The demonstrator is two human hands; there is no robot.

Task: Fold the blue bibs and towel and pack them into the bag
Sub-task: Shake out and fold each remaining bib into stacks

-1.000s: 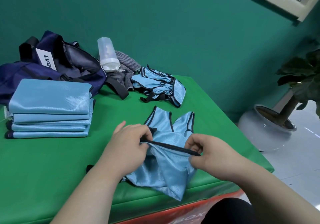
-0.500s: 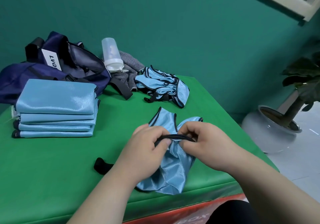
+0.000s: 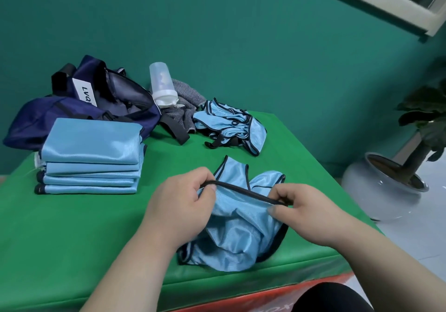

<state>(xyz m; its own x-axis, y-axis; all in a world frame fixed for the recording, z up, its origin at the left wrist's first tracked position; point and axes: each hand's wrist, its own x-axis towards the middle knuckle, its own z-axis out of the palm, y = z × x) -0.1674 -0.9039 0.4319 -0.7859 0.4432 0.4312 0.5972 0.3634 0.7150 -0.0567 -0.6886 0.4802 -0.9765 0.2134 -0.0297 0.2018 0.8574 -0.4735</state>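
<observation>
Left hand (image 3: 183,205) and right hand (image 3: 311,212) each pinch the black-piped edge of one shiny light-blue bib (image 3: 241,237), well in front of the open navy fabric bag (image 3: 108,104). It looks like the bib is being straightened; next it needs laying flat and halving. The folded stack (image 3: 94,157) just before the bag shows four layers. To the bag's right lie one grey striped towel (image 3: 185,101) and one tangled bib heap (image 3: 231,123).

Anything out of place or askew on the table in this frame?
The plastic bottle stands cap-down and tilted between the bag and the grey towel. Behind, the unfolded bibs lie in a tangled heap; nothing looks spilled or damaged.
</observation>
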